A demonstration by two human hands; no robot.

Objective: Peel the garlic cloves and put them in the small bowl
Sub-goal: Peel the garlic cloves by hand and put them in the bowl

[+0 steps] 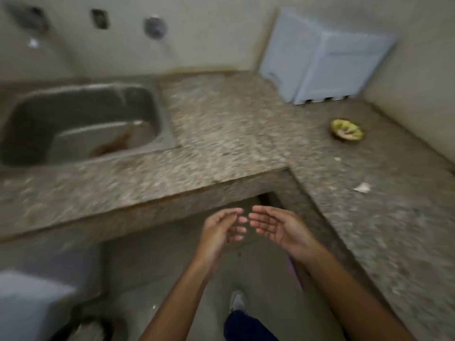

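The view is blurred by motion. A small yellow-green bowl [347, 132] with pale pieces inside stands on the right wing of the granite counter [234, 124]. A white scrap, perhaps garlic skin [362, 187], lies nearer on that wing. My left hand [222, 227] and my right hand [273, 226] hang in front of the counter's inner corner, below its edge, palms facing each other, fingers relaxed and nearly touching at the tips. Both hands hold nothing. I cannot make out any garlic cloves outside the bowl.
A steel sink [81, 124] is set in the counter at the left. A pale blue box [325, 67] leans in the back corner. A grey-white bin [32, 303] stands on the floor at lower left. My shoe [237, 301] is on the floor below.
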